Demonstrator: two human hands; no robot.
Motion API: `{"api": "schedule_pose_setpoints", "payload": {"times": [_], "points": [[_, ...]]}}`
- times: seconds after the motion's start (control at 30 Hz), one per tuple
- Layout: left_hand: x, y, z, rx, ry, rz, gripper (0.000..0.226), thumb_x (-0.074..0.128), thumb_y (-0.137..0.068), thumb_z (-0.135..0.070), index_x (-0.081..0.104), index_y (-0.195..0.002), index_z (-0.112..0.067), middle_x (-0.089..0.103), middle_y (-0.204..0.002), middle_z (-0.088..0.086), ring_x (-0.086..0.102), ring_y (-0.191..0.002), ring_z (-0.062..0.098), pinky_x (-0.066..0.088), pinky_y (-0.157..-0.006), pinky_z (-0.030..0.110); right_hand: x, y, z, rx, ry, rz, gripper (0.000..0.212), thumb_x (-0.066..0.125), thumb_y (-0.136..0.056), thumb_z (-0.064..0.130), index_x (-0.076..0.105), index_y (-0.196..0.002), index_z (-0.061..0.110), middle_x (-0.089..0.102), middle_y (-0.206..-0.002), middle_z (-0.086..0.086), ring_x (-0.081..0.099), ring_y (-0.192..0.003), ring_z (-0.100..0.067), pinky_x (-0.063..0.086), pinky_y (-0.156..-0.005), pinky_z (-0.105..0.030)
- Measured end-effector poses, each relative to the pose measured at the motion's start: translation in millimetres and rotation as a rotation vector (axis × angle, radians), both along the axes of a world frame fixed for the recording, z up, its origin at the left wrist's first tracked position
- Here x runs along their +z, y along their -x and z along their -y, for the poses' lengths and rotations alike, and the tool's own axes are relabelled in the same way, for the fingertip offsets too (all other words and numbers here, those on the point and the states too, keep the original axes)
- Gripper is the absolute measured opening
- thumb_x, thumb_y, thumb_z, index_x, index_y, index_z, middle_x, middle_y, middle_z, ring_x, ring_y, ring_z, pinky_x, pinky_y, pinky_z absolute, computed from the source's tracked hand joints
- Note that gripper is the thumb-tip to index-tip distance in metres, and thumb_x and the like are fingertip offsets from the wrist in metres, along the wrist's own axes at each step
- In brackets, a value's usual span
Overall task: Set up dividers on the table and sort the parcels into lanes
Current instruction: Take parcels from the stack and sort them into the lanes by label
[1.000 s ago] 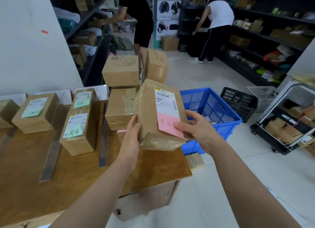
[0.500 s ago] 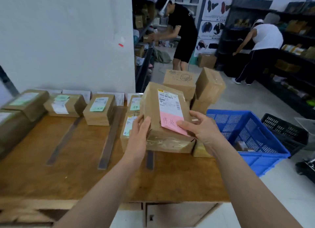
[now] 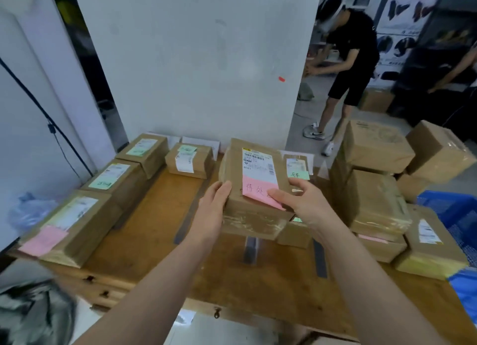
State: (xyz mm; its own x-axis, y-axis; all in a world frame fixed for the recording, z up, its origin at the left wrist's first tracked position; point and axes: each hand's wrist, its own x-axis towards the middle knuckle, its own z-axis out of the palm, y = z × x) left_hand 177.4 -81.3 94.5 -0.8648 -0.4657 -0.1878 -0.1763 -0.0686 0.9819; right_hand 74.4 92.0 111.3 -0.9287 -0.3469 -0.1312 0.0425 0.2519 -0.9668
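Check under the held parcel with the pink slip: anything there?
Both hands, left hand and right hand, hold the parcel above the table. A grey divider strip and a small box peek out below; the rest is covered.

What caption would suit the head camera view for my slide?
Both hands, left hand and right hand, hold a pink-noted parcel above the wooden table with labelled parcels between divider strips.
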Motion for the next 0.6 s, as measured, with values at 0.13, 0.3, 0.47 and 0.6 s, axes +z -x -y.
{"api": "schedule_pose_setpoints", "payload": {"times": [0.13,0.3,0.47,0.6], "points": [[-2,-2,44,0.029,-0.046,-0.002,0.078,0.049,-0.071,-0.074,0.050,-0.134,-0.029,0.065,-0.122,0.002,0.064,-0.111,0.025,0.048,-0.099,0.053,-5,6,50,0.040,-0.037,0.000,0.083,0.083,-0.064,0.049,0.048,-0.136,0.024,0.063,-0.111,0.013,0.065,-0.090,-0.007,0.054,-0.066,-0.023],[-9,3,96,0.133,0.022,0.034,0.067,0.048,-0.074,-0.076,0.043,-0.132,-0.043,0.066,-0.116,-0.005,0.070,-0.094,0.014,0.056,-0.079,0.037,-6,25,106,0.103,-0.035,0.003,0.074,0.085,-0.064,0.046,0.053,-0.127,0.024,0.066,-0.101,0.013,0.069,-0.076,-0.003,0.052,-0.053,-0.015],[-12,8,140,0.161,0.059,0.063,0.068,0.043,-0.073,-0.073,0.051,-0.131,-0.040,0.065,-0.121,-0.003,0.065,-0.104,0.018,0.054,-0.086,0.040,-12,41,161,0.180,-0.063,0.037,0.079,0.084,-0.066,0.046,0.050,-0.133,0.024,0.065,-0.112,0.006,0.067,-0.090,-0.013,0.059,-0.074,-0.032],[-17,10,177,0.225,0.039,0.113,0.059,0.042,-0.070,-0.072,0.067,-0.112,-0.037,0.072,-0.100,-0.010,0.064,-0.101,0.019,0.048,-0.091,0.040,-21,46,204,0.225,-0.067,0.051,0.079,0.083,-0.069,0.043,0.047,-0.136,0.020,0.063,-0.117,0.004,0.064,-0.093,-0.011,0.051,-0.063,-0.023]]}}
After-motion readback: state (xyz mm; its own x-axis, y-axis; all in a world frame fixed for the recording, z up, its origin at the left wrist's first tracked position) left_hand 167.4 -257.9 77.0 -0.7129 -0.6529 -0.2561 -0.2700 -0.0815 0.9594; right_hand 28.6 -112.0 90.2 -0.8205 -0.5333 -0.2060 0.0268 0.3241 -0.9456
